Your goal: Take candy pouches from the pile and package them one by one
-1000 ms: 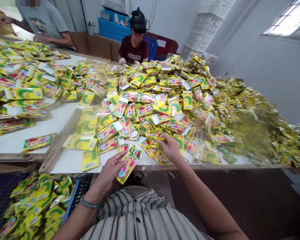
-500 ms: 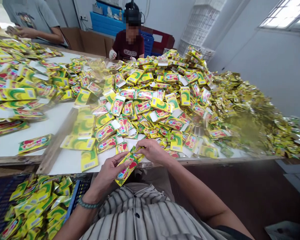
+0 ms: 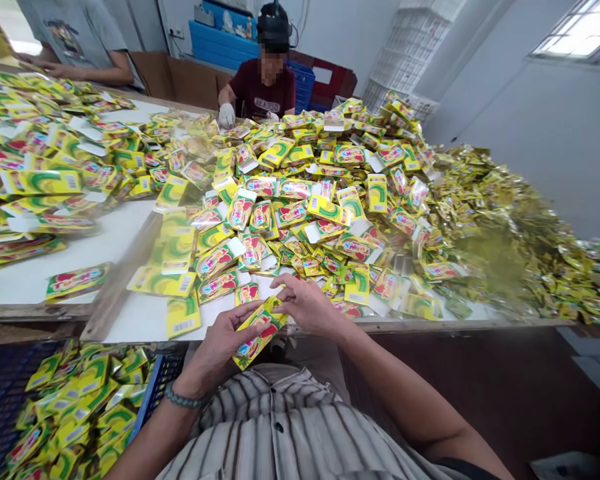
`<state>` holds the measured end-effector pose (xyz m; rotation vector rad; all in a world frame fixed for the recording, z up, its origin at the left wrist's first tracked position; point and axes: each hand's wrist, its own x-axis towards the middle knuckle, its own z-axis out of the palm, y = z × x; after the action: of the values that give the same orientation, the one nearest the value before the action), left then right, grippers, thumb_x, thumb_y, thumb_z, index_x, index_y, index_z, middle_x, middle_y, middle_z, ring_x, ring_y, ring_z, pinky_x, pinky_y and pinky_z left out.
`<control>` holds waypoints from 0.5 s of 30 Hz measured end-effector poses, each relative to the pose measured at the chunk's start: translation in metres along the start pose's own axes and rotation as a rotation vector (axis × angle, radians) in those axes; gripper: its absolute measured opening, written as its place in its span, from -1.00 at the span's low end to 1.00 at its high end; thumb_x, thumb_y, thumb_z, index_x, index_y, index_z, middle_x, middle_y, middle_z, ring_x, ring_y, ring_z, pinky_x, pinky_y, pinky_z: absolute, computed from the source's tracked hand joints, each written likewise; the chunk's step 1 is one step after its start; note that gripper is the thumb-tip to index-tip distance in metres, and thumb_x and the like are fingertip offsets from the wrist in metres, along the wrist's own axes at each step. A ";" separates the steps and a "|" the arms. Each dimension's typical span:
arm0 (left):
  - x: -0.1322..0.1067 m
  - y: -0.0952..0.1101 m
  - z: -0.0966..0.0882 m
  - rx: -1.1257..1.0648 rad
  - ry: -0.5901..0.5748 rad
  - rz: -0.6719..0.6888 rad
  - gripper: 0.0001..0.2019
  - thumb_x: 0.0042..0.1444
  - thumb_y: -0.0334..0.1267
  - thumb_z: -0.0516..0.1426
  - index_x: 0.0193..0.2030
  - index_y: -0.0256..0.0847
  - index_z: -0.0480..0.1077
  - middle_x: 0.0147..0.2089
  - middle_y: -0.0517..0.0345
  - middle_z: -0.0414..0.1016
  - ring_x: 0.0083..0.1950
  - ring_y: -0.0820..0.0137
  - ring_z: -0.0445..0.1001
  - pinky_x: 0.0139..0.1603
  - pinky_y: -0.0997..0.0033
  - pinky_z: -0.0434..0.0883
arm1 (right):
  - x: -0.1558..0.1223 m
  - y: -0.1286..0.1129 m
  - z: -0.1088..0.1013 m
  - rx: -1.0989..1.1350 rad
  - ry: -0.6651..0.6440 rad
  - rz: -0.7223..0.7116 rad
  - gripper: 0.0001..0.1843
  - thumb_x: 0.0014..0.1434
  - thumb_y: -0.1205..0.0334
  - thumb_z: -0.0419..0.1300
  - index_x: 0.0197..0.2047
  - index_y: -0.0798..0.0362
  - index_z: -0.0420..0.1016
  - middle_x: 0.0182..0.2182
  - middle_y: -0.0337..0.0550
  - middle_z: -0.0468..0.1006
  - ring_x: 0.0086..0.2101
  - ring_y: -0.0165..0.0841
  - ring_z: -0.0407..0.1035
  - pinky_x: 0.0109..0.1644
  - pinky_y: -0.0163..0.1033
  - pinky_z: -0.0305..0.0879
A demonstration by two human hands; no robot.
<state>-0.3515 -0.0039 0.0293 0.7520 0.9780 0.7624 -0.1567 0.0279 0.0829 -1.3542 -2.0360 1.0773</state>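
My left hand (image 3: 220,343) grips a small yellow carton (image 3: 253,348) with red and green print, thumb across its front. The carton is tilted, its far end pointing up and right above the table's front edge. At that far end my right hand (image 3: 307,308) has its fingers bent against the carton's top, with the index finger partly raised. Whether a flap lies under those fingers is hidden. Just beyond both hands is a heap of similar cartons (image 3: 240,210), several with white flaps standing out.
Shiny sachets (image 3: 500,233) are heaped at the right of the table. A clear divider (image 3: 115,293) separates another carton pile (image 3: 40,183) on the left. Below left, a blue crate (image 3: 147,393) holds packed cartons (image 3: 75,413). Two people (image 3: 265,90) sit and stand across the table.
My right hand has shifted its fingers at the carton's end, raising the index finger. The green piece pinched there before no longer shows. The left hand keeps its hold.
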 end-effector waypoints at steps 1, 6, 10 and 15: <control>0.000 -0.001 0.000 0.005 0.012 -0.001 -0.33 -0.23 -0.13 0.40 0.09 -0.21 0.44 -0.01 0.02 0.60 -0.07 0.16 0.58 -0.03 0.24 0.49 | 0.000 0.000 0.002 -0.002 0.008 -0.001 -0.65 0.05 0.43 0.22 -0.09 -0.02 0.32 -0.52 -0.41 0.42 -0.50 -0.49 0.29 -0.37 -0.40 0.15; -0.003 0.001 0.001 0.018 0.038 -0.009 -0.32 -0.25 -0.12 0.41 0.08 -0.23 0.44 -0.02 0.00 0.60 -0.05 0.14 0.57 0.00 0.20 0.48 | -0.002 0.007 0.009 0.083 0.128 0.116 -0.59 -0.03 0.34 0.32 -0.12 -0.02 0.27 -0.50 -0.39 0.45 -0.50 -0.46 0.33 -0.38 -0.39 0.20; -0.004 0.002 0.003 -0.002 0.042 -0.012 -0.32 -0.28 -0.14 0.42 0.06 -0.24 0.45 -0.02 0.02 0.60 -0.07 0.16 0.58 0.01 0.21 0.48 | -0.006 0.007 0.016 0.083 0.150 0.112 -0.65 -0.01 0.32 0.28 -0.16 -0.02 0.26 -0.53 -0.40 0.44 -0.53 -0.46 0.30 -0.41 -0.39 0.17; -0.003 0.002 0.004 0.016 0.078 0.009 -0.34 -0.32 -0.13 0.42 0.01 -0.27 0.48 -0.05 0.00 0.61 -0.08 0.14 0.57 -0.01 0.22 0.48 | -0.009 -0.001 0.022 0.066 0.089 0.083 -0.64 0.01 0.45 0.14 -0.09 -0.01 0.28 -0.55 -0.42 0.44 -0.53 -0.47 0.28 -0.37 -0.39 0.16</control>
<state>-0.3494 -0.0056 0.0338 0.7453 1.0530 0.7972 -0.1695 0.0120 0.0714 -1.4384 -1.8794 1.0898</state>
